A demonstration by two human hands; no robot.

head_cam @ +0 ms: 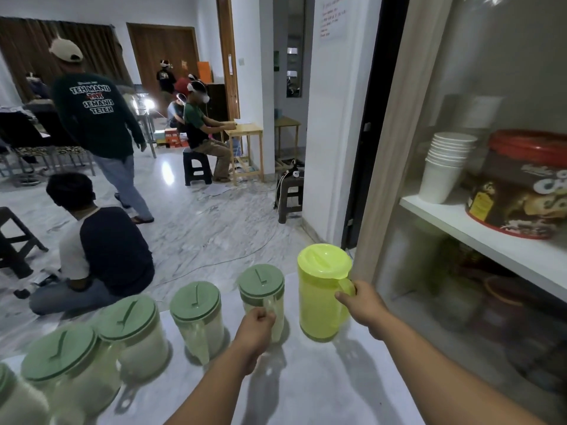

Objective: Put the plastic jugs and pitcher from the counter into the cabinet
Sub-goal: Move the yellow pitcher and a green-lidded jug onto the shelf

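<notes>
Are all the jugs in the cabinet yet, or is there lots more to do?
None are in yet. The right hand grips the yellow-green plastic pitcher by its handle; the left hand grips the nearest clear plastic jug with a green lid. Both sit on the white counter. Other green-lidded jugs wait to their left.

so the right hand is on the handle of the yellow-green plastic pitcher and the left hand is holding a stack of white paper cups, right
Not quite. The head view shows the left hand gripping the handle of a clear plastic jug with a green lid. The right hand is on the yellow-green plastic pitcher handle, as you said.
</notes>
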